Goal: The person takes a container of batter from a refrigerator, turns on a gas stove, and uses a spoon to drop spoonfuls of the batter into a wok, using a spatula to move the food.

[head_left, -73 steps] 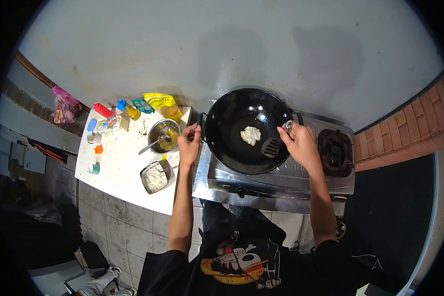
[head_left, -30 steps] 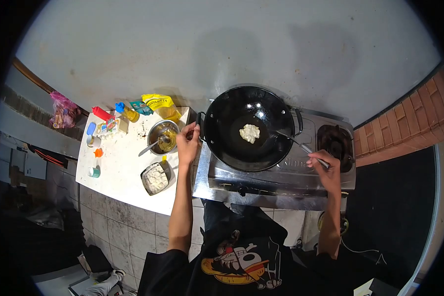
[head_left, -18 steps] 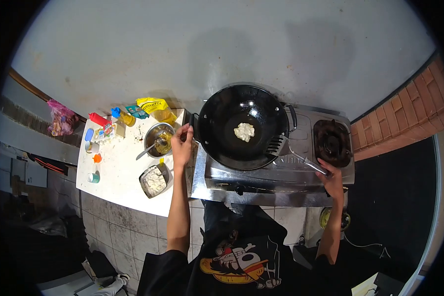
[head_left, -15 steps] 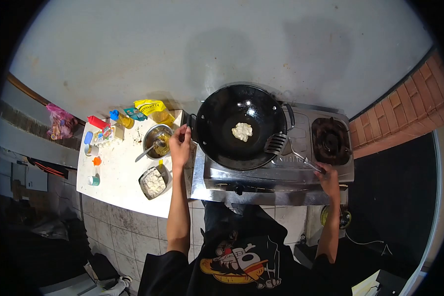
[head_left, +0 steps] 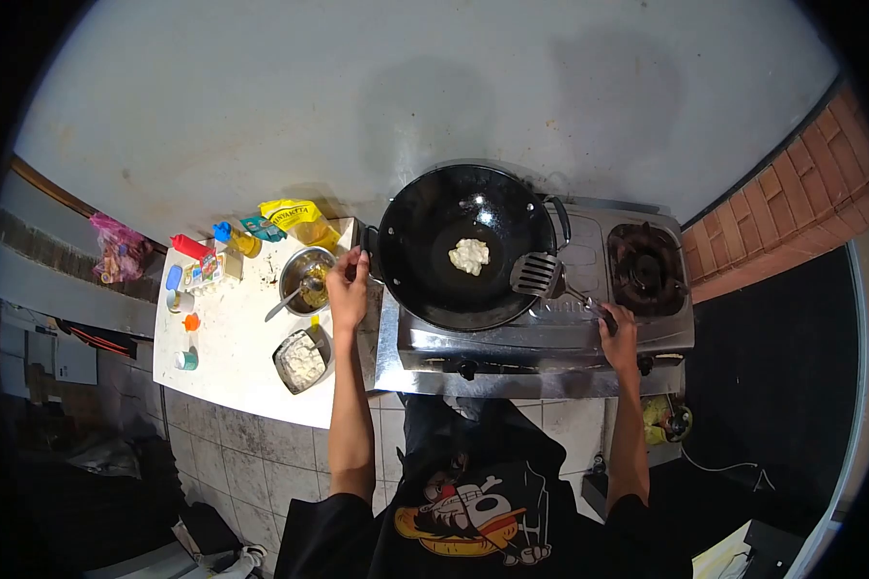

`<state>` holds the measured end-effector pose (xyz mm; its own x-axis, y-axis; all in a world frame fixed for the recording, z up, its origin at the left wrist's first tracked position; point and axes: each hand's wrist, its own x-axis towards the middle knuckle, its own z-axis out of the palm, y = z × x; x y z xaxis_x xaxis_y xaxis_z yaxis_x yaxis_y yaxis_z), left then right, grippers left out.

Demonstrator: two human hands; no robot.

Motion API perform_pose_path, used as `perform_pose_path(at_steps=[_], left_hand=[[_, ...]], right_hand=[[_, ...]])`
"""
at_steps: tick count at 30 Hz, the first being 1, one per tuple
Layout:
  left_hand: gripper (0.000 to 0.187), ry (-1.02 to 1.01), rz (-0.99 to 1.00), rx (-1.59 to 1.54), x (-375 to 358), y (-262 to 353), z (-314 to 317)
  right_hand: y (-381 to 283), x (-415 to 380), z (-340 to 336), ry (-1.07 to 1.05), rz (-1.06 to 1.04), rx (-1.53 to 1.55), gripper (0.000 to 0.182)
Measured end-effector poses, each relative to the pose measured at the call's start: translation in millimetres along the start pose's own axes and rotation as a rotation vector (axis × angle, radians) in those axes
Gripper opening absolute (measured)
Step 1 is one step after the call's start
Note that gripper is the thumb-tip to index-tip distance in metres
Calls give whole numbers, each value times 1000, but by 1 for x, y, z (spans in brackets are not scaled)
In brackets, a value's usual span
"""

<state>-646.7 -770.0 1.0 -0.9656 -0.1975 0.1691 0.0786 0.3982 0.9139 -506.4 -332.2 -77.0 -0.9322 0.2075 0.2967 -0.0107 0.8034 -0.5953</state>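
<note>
A black wok (head_left: 425, 280) stands on the left side of the steel stove. Near its centre lies a pale, lumpy piece of food (head_left: 469, 257). My left hand (head_left: 349, 289) has its fingers closed on the wok's left handle (head_left: 371, 253). With my right hand (head_left: 618, 338) I hold the dark handle of a slotted spatula (head_left: 535, 275). The spatula's head is over the right part of the wok, to the right of the food and apart from it.
On the white table (head_left: 232, 372) at left are a metal bowl (head_left: 308, 281) with a spoon, a square dish of white powder (head_left: 300, 362), a yellow packet (head_left: 299, 222) and several bottles. A bare burner (head_left: 646, 270) is at right. A wall rises behind the stove.
My right hand and the spatula have moved left, bringing the spatula's head further into the wok and nearer the food. My left hand remains at the wok's handle.
</note>
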Motion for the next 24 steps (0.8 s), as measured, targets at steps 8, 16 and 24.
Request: perform_pose_path(at_steps=[8, 16, 24], left_hand=[[33, 5, -51, 24, -1, 2, -2], [38, 6, -52, -3, -1, -3, -2], [37, 13, -32, -60, -7, -1, -1]], right_hand=[[5, 2, 1, -25, -1, -4, 39], [4, 1, 5, -24, -6, -14, 45], [-17, 3, -5, -8, 7, -56, 65]])
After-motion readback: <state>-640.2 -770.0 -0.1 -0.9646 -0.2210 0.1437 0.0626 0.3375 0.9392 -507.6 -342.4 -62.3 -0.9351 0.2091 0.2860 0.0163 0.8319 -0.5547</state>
